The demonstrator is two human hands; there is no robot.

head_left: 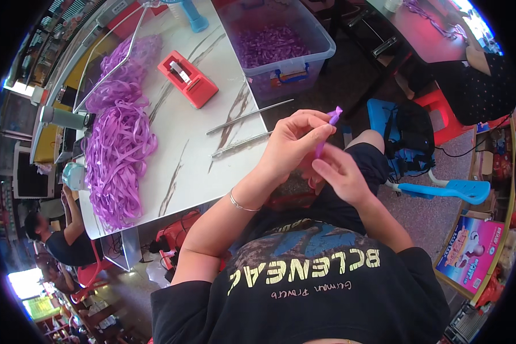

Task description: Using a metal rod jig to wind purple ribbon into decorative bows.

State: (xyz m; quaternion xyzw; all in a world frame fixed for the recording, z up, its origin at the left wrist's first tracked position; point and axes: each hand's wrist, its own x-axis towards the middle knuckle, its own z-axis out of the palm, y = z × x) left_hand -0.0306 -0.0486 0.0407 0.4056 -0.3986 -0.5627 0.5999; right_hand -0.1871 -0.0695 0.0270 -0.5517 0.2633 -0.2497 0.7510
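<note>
Between the thumb and index finger of my left hand (pixel 297 140) is a short length of purple ribbon (pixel 334 117), its folded end sticking up past the fingertips. The ribbon's lower part comes down toward my right hand (pixel 345 175), which is just below and to the right. Motion smears the right fingers, so whether they grip the ribbon cannot be made out. Both hands are above my lap, off the table's right edge. A large heap of loose purple ribbon (pixel 117 155) lies along the left side of the white marbled table (pixel 178 155).
A red tape dispenser (pixel 188 79) and two thin metal rods (pixel 249 116) lie on the table. Beyond its right edge stands a clear plastic bin (pixel 292 66) with many purple pieces. To the right are a blue chair (pixel 441 190), a dark backpack (pixel 410 135) and another seated person.
</note>
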